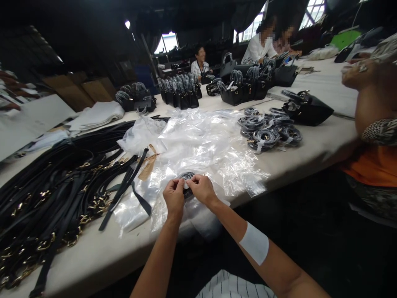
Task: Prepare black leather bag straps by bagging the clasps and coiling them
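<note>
My hands: two, meeting over the near edge of the tabletop (93, 258); the left hand (173, 193) and right hand (200, 188) are both nearly closed, thumbs and fingertips pinched together on one coiled strap.
Coiled strap (188, 193): one, between my fingertips, dark and round, wound in loops with a glossy wrap, a small pale piece at its middle; it sits at the near edge of the plastic bags.
My right forearm: one white patch (254, 243) around it.
Near left: a wide heap of black straps (71, 174) with gold-coloured clasps, too tangled to count.
Beside the heap: one long loose strap (124, 190) and one short dark strip (141, 199), with one brown strip (148, 165) next to them.
Middle: many clear plastic bags (198, 136), overlapping, so I cannot count them.
Right of the bags: a pile of wrapped coils (265, 136), several, overlapping past an exact count.
Right, past the coils: one black handbag (310, 108), tilted over.
Right edge: one person's raised arm (366, 97), apart from mine.
Far left: one pale folded cloth stack (96, 116).
Far middle: rows of black handbags (181, 95) with wrapped handles, more than I can count.
Farthest: three people (260, 47), seated or leaning beyond the handbags; three bright windows (167, 42) behind.
</note>
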